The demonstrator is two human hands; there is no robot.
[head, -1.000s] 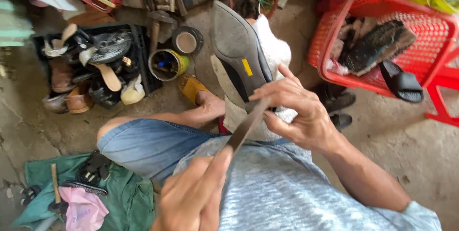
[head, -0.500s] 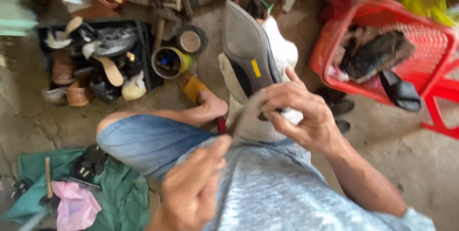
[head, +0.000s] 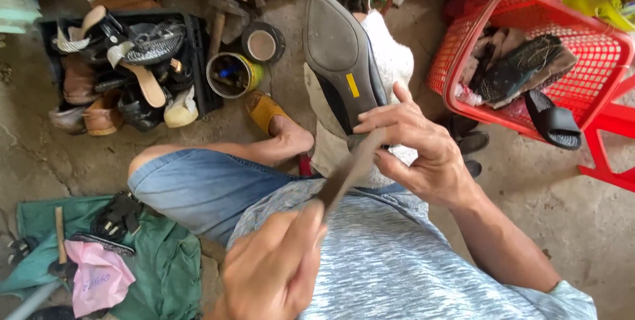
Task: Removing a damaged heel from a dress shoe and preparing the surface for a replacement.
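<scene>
A dark shoe (head: 340,62) with a grey sole and a small yellow sticker points away from me, sole up, over a white cloth (head: 390,62). My right hand (head: 417,151) grips its heel end from the right. My left hand (head: 274,270) is closed around the handle of a long flat blade (head: 350,168), whose tip lies against the heel end of the shoe under my right fingers. My knee in blue denim shorts (head: 198,191) is below, and my bare foot in a yellow sandal (head: 268,111) rests on the ground.
A black crate (head: 198,62) of worn shoes sits at upper left, with an open tin (head: 231,75) and a lid (head: 262,44) beside it. A red plastic basket (head: 463,55) holding sandals stands at right. A green cloth (head: 165,254) with a hammer (head: 61,237) and sandals lies at lower left.
The view has shifted slightly. My left hand and the blade have moved a little along the heel end of the shoe; my right hand keeps its hold.
</scene>
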